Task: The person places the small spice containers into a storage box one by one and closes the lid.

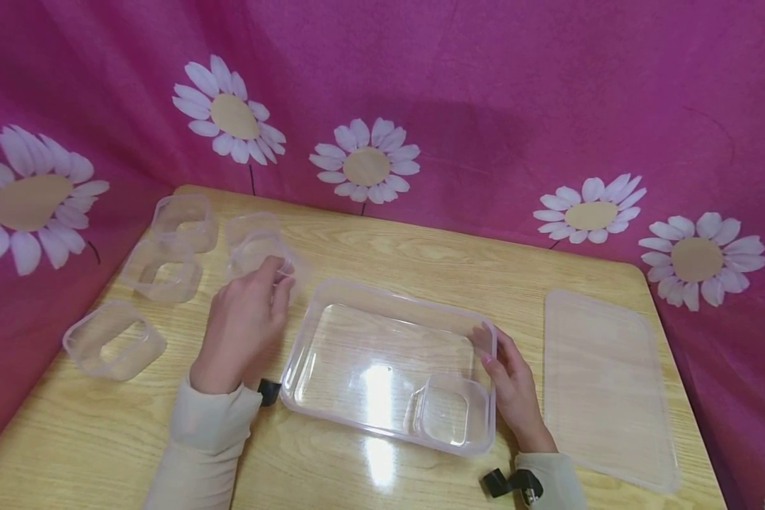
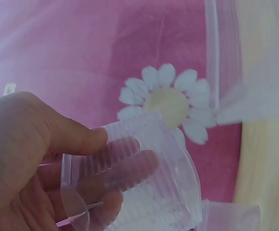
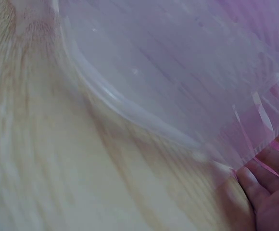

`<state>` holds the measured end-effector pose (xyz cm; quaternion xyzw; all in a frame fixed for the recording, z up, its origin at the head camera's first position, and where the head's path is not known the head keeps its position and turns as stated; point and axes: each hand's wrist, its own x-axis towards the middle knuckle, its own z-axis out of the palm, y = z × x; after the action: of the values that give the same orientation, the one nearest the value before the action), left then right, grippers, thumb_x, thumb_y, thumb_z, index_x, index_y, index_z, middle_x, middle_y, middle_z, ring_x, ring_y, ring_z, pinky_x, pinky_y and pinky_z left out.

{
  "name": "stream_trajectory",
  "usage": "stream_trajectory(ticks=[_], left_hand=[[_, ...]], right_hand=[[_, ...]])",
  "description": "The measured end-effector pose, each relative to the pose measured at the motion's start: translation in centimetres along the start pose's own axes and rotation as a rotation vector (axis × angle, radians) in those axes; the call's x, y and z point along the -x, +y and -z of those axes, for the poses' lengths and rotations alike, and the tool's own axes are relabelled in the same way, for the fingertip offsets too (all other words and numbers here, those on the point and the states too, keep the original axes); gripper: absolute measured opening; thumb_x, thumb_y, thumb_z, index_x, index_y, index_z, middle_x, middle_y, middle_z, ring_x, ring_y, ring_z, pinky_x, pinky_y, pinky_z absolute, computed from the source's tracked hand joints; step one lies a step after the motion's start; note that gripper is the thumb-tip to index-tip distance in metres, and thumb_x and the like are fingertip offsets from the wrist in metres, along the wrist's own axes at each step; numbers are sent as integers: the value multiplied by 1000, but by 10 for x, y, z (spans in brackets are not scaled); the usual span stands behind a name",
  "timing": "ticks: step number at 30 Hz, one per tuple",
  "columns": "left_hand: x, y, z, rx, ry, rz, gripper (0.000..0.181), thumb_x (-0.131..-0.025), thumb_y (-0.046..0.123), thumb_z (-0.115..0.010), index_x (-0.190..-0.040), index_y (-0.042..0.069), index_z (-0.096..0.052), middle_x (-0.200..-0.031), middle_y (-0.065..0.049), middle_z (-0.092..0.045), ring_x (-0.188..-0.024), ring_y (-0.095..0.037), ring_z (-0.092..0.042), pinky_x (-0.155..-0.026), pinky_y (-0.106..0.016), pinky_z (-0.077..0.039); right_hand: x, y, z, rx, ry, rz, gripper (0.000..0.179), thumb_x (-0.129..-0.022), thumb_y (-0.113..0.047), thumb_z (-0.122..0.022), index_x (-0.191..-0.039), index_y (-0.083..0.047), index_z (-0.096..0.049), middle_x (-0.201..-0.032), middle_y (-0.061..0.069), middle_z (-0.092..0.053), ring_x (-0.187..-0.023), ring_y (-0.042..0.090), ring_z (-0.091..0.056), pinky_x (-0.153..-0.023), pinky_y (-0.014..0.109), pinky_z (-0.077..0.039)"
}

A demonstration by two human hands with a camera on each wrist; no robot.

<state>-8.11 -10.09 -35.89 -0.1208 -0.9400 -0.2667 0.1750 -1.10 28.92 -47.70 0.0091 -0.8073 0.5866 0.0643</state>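
Note:
My left hand (image 1: pixel 245 322) pinches a small clear plastic container (image 2: pixel 144 183) by its wall, thumb on one side and fingers showing through it. In the head view that container overlaps another small one behind it and looks blurred. My right hand (image 1: pixel 516 397) grips the right wall of a large clear rectangular container (image 1: pixel 350 347), thumb at the rim and fingers outside. Inside its near right corner sits a small clear container (image 1: pixel 452 411). In the right wrist view, the fingertips (image 3: pixel 247 180) of my right hand lie against the large container's edge.
Three small clear containers (image 1: pixel 181 227) stand at the left of the wooden table (image 1: pixel 433 489), open side up. A flat clear lid (image 1: pixel 605 389) lies at the right. Magenta cloth with daisies (image 1: pixel 459 85) hangs behind and along both sides.

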Motion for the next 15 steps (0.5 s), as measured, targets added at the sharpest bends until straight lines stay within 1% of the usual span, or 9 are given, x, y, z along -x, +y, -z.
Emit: stream_trajectory(ticks=[3,6,10,13,15], left_hand=[[2,6,2,15,22,-53,11,-101,13,-62,-108,6,-66,-92,-14,-79,-70,-37,-73,-62,-55,-54],[3,12,1,27,20,-88,11,-100,14,-64,-108,8,-67,-94,-11,-80,-74,-34,-74,-64,-54,-55],[3,19,-2,32,-13,-124,12,-101,17,-64,-110,11,-69,-93,-8,-79,-78,-32,-75,-67,-53,-56],[3,23,-6,34,-43,-160,11,-101,17,-65,-110,11,-69,-87,-8,-77,-72,-29,-72,-65,-51,-56],[3,26,-7,38,-59,-182,11,-101,15,-66,-109,10,-70,-83,-7,-75,-67,-25,-69,-63,-48,-56]], right_hand=[[0,0,1,2,-1,-5,47,-106,-6,-51,-152,-7,-46,-142,-3,-60,-127,-10,-58,-102,5,-44],[0,1,1,-7,-1,1,47,-106,-5,-51,-152,-6,-46,-141,-6,-60,-127,-9,-59,-102,6,-44],[0,2,2,-26,-3,20,47,-105,-3,-50,-152,-4,-45,-140,-12,-61,-128,-8,-59,-103,6,-44],[1,2,1,-43,-7,27,48,-105,-3,-50,-153,-3,-44,-139,-14,-61,-128,-7,-60,-103,7,-45],[1,3,0,-55,-10,25,47,-106,-4,-50,-152,-1,-44,-139,-15,-61,-128,-8,-59,-103,8,-45]])
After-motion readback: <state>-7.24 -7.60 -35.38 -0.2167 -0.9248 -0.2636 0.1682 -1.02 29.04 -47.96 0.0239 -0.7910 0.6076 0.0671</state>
